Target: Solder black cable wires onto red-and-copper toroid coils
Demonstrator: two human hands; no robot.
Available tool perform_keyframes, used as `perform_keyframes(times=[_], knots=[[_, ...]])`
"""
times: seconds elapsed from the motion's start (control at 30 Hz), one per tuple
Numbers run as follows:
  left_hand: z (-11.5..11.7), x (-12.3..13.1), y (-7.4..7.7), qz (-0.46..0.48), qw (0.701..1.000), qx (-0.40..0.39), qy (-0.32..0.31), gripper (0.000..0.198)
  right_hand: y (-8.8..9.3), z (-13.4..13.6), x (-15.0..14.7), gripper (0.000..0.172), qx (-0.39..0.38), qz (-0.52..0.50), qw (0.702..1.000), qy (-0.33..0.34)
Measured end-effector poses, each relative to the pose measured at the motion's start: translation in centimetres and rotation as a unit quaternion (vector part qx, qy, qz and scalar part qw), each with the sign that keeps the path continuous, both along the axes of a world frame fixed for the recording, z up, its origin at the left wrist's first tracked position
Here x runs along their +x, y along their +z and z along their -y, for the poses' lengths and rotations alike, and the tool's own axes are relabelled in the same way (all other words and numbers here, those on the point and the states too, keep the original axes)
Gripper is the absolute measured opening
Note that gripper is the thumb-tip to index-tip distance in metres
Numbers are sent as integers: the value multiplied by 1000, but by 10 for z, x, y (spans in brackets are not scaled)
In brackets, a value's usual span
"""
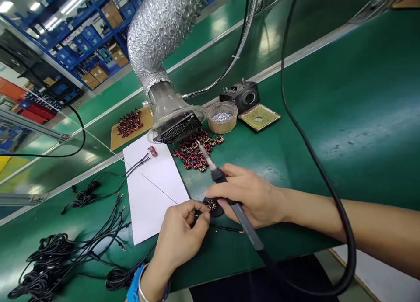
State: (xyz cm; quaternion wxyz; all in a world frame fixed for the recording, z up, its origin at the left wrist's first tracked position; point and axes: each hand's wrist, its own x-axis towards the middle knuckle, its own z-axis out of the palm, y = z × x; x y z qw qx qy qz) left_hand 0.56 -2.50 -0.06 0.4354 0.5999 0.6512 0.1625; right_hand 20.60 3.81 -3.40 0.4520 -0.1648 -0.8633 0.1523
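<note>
Your right hand (256, 195) grips a soldering iron (250, 230). Your left hand (183, 234) pinches solder wire (159, 188), a toroidal coil (212, 204) at its fingertips.

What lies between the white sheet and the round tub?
In the head view, a pile of small coils, partly hidden by the fan, lies between the sheet and the tub.

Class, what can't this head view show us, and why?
Head view:
Left hand: exact grip, hidden by its fingers.
Soldering iron: part of its handle, covered by the right hand.
Coil pile: partly hidden by the fan.
Silver duct: upper end, cut by top edge.
Shelf boxes: lettering too small.
</note>
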Motion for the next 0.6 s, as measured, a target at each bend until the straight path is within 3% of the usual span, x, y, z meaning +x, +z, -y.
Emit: perform_keyframes(times=[0.17, 0.37, 0.6], knots=[[0, 0, 3, -69, 996, 39, -48, 19, -6, 9, -5, 21, 10, 12, 1000, 10], [1, 6, 3, -124, 983, 110, -78, 18, -10, 11, -10, 32, 15, 47, 999, -8], [7, 9, 8, -115, 970, 173, -126, 16, -5, 9, -8, 32, 22, 74, 997, 20]])
